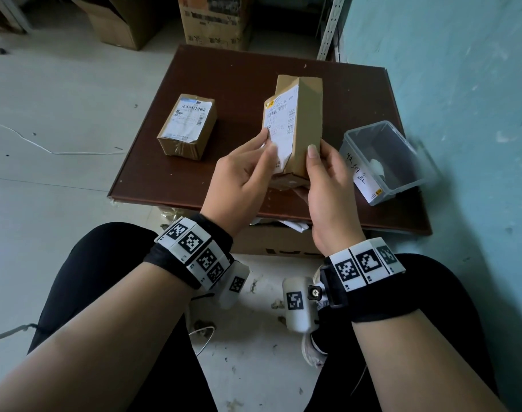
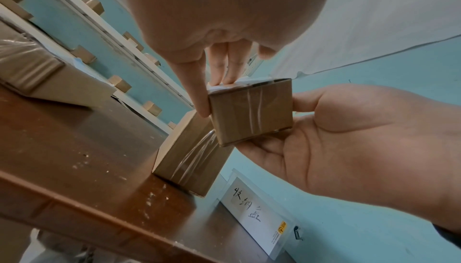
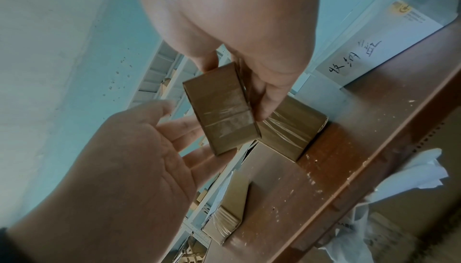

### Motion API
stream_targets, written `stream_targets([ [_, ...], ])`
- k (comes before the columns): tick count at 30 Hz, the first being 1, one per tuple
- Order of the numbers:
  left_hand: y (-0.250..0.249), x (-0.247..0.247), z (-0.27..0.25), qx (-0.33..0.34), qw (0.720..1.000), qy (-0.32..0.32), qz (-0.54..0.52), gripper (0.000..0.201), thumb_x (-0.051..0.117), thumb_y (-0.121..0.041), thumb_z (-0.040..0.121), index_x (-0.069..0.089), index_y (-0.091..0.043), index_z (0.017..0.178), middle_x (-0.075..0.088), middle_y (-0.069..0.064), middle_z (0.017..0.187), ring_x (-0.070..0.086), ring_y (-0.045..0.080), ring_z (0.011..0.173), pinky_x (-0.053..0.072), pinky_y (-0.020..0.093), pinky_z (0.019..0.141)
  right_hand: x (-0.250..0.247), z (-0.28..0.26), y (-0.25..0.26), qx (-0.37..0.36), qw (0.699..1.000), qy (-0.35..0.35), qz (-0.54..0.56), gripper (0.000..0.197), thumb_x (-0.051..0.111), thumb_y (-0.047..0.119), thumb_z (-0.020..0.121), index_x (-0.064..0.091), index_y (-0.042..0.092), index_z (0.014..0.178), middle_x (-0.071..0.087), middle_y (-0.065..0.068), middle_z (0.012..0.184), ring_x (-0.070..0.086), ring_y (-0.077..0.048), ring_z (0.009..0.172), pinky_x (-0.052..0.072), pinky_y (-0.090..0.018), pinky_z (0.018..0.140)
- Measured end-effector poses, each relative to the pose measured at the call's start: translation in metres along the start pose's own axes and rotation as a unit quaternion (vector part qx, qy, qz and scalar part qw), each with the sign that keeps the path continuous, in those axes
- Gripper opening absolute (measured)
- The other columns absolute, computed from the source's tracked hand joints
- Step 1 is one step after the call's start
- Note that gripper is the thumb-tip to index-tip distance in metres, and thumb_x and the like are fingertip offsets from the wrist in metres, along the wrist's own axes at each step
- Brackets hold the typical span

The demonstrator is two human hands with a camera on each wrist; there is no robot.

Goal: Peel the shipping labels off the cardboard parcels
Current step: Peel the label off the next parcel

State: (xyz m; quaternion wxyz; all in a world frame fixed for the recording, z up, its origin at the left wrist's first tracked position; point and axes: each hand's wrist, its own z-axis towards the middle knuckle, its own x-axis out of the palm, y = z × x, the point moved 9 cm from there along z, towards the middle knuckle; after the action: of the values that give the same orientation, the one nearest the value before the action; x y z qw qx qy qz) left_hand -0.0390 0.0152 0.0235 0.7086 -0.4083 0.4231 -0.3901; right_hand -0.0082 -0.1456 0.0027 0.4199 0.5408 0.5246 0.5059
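Observation:
I hold a small cardboard parcel (image 1: 308,120) up over the brown table (image 1: 224,72). A white shipping label (image 1: 282,120) covers its left face. My left hand (image 1: 262,147) pinches the label's near edge between thumb and fingers, and that edge looks slightly lifted (image 2: 214,88). My right hand (image 1: 319,165) grips the parcel's right side, thumb on the side face and fingers underneath. The taped end of the parcel (image 2: 249,113) (image 3: 219,113) faces both wrist views. A second parcel (image 1: 188,126) with its own label (image 1: 189,114) lies on the table to the left.
A clear plastic bin (image 1: 369,126) with a handwritten tag stands at the table's right edge beside the teal wall (image 1: 461,84). Another taped parcel (image 3: 291,129) lies on the table just beyond the held one. Large cartons (image 1: 215,19) stand on the floor behind the table.

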Motion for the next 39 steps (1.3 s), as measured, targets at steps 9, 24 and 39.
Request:
stream_targets([
  [9,0.001,-0.001,0.001,0.001,1.0,-0.005,0.02,0.042,0.057,-0.038,0.105,0.073,-0.01,0.132,0.056,0.009,0.154,0.046,0.0,0.145,0.045,0.024,0.115,0.0,0.0,-0.001,0.008,1.0,-0.003,0.003,0.036,0.052,0.03,0.118,0.059,0.02,0.152,0.077,0.006,0.132,0.074,-0.011,0.123,0.06,-0.042,0.11],
  [24,-0.018,0.007,-0.005,0.076,0.997,0.005,-0.005,0.031,0.071,-0.015,0.1,0.072,0.0,0.127,0.055,0.022,0.151,0.057,0.022,0.14,0.053,0.036,0.112,0.008,0.004,0.0,0.011,0.994,0.021,0.105,0.064,0.073,0.036,0.1,0.049,0.031,0.159,0.072,0.005,0.145,0.067,-0.023,0.138,0.05,-0.056,0.121],
  [39,-0.024,0.012,-0.014,0.062,0.991,-0.014,-0.115,0.026,0.069,-0.004,0.1,0.072,0.008,0.123,0.067,0.02,0.137,0.066,0.026,0.129,0.055,0.049,0.109,0.009,-0.002,0.009,-0.007,0.976,-0.002,0.215,0.097,0.09,0.026,0.08,0.038,-0.004,0.156,0.072,-0.02,0.125,0.076,-0.025,0.111,0.06,-0.036,0.096],
])
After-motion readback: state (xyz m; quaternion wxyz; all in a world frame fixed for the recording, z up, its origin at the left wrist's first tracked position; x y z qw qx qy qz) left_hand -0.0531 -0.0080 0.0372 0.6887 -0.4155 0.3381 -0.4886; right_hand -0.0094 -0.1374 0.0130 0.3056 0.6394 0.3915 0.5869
